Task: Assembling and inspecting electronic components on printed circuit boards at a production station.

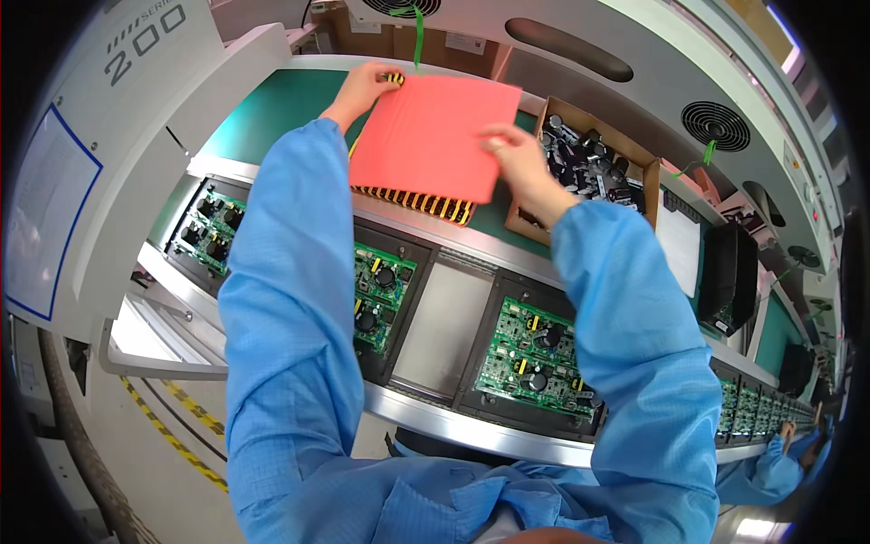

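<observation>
Two hands were at work on one red sheet (pixel 426 136), which lay over rows of yellow-and-black parts (pixel 412 200) on the far side of our line of circuit boards. The sheet was nearly square, so we could not settle on a long axis; its near edge ran left to right, dipping toward the right, and its left side slanted away from us to the right. The rows' near edge showed below it, running the same way.

Our left hand (pixel 362 89) was at the sheet's far left corner, thumb and fingertips pressed together, pinching a small yellow-and-black piece (pixel 393 79). Our right hand (pixel 523 166) was at the sheet's right edge, fingers bent inward over it and blurred; we could not tell whether they pinched the edge or only touched it.

Just beyond our right wrist we had an open cardboard box (pixel 652 189) of dark components (pixel 589 163). Nearer to us, green circuit boards (pixel 530 354) sat in black frames, and a co-worker's sleeve (pixel 770 473) showed far to the right.
</observation>
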A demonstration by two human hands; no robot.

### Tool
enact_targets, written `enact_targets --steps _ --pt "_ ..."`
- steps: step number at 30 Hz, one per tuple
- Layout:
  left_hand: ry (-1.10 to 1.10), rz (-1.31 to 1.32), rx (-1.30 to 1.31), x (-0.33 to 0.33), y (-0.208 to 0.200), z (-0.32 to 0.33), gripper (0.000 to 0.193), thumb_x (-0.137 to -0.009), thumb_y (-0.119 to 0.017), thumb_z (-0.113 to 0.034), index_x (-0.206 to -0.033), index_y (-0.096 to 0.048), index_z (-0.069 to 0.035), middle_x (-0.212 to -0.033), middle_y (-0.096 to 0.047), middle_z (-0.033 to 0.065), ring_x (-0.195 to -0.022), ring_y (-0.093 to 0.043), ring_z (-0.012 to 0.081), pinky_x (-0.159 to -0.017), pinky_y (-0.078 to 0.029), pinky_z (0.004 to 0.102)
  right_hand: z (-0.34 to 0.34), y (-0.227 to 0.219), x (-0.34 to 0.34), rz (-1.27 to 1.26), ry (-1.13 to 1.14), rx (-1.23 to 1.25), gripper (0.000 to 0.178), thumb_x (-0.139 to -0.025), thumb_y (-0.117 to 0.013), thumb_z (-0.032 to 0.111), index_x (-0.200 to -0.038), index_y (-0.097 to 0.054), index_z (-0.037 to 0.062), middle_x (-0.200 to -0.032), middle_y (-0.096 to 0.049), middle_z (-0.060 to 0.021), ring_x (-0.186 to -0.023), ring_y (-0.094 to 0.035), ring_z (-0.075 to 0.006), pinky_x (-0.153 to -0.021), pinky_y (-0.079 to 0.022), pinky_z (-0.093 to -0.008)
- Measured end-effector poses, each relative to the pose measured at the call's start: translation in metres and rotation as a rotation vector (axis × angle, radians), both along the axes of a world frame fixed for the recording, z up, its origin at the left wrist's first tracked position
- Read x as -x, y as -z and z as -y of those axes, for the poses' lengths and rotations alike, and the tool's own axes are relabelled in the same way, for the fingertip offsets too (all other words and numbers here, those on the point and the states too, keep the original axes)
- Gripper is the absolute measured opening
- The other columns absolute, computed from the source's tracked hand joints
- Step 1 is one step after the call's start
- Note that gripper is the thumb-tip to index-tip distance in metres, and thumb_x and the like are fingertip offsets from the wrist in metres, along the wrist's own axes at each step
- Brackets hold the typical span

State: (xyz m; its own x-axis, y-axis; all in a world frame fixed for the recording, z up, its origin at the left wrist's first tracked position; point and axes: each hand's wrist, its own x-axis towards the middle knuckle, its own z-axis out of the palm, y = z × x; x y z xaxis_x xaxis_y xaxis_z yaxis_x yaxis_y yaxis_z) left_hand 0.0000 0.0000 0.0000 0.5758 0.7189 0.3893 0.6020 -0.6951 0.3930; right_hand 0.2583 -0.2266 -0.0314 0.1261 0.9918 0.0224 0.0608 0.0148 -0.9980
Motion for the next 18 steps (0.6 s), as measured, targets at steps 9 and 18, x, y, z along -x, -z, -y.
enact_targets --steps 9,18 --pt "-0.084 0.945 0.263 0.007 -0.033 0.094 0.032 -0.092 -0.077 -0.013 -0.124 -0.076 -0.008 -0.101 -0.074 0.0033 -0.086 -0.068 0.0094 -0.083 -0.055 0.0238 -0.04 -0.037 -0.191 -0.331 0.425 -0.309 0.026 -0.102 -0.06 0.013 -0.126 -0.064 0.0024 -0.115 -0.069 -0.0079 -0.104 -0.066 -0.0196 -0.091 -0.055 -0.0344" --pt "-0.113 0.799 0.325 0.048 -0.011 0.261 0.036 -0.093 -0.073 -0.006 -0.128 -0.071 -0.003 -0.111 -0.074 0.0053 -0.102 -0.069 0.0119 -0.095 -0.052 0.0265 0.041 -0.025 -0.066 0.801 -0.1 -0.331 0.032 -0.092 -0.066 0.011 -0.123 -0.07 0.0029 -0.098 -0.074 -0.0131 -0.087 -0.07 -0.0236 -0.082 -0.056 -0.0362"
